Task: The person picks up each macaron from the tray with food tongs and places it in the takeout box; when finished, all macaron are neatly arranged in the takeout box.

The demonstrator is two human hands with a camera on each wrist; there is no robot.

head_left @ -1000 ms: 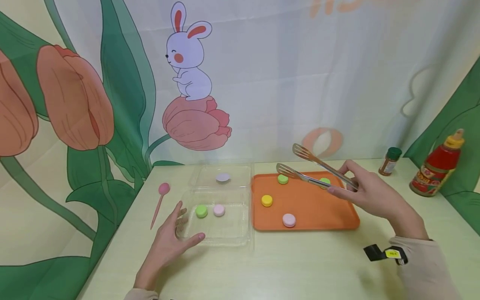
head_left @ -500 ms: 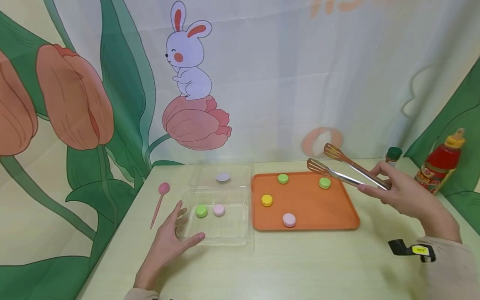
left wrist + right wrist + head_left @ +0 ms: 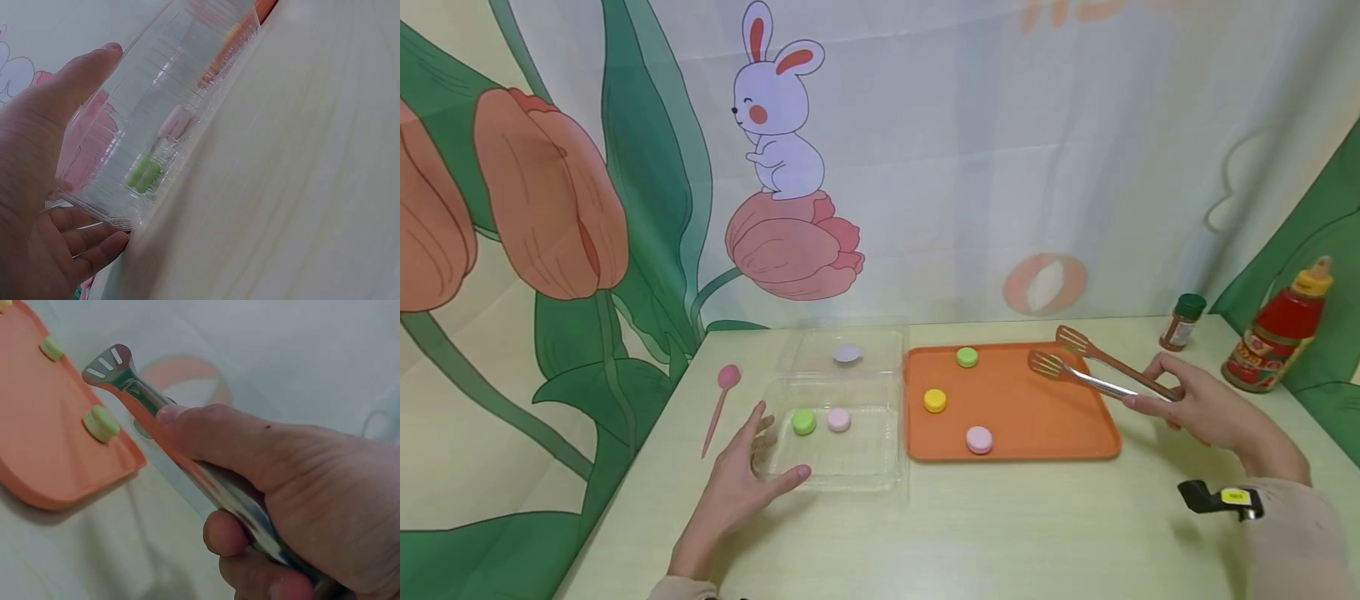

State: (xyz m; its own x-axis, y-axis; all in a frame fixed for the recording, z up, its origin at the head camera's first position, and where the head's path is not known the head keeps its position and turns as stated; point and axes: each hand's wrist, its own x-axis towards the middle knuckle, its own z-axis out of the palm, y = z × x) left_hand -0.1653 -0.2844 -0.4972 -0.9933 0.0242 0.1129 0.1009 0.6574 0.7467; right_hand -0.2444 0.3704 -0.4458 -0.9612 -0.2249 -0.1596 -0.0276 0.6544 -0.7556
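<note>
My right hand (image 3: pixel 1213 412) holds metal slotted tongs (image 3: pixel 1123 370) with their two arms apart. Over the orange tray's (image 3: pixel 1030 429) far right corner, the lower tong head overlaps a green macaron, which shows beside the tongs as a green macaron (image 3: pixel 101 424) in the right wrist view. Also on the tray lie another green macaron (image 3: pixel 967 357), a yellow one (image 3: pixel 935 401) and a pink one (image 3: pixel 979 439). With thumb and fingers, my left hand (image 3: pixel 730 479) grips the near left corner of an open clear plastic box (image 3: pixel 842 480). Inside sit a green macaron (image 3: pixel 803 422) and a pink macaron (image 3: pixel 838 419).
A pink spoon (image 3: pixel 723 400) lies left of the box. Behind the box's hinge, its raised-edge lid (image 3: pixel 880 346) has a small pale oval piece (image 3: pixel 847 355) showing through. At the right stand a green-capped spice jar (image 3: pixel 1182 322) and a red sauce bottle (image 3: pixel 1274 333).
The tongs first moved right, away from the tray's middle, then came down and slightly left onto the far right green macaron. My left hand stays at the box.
</note>
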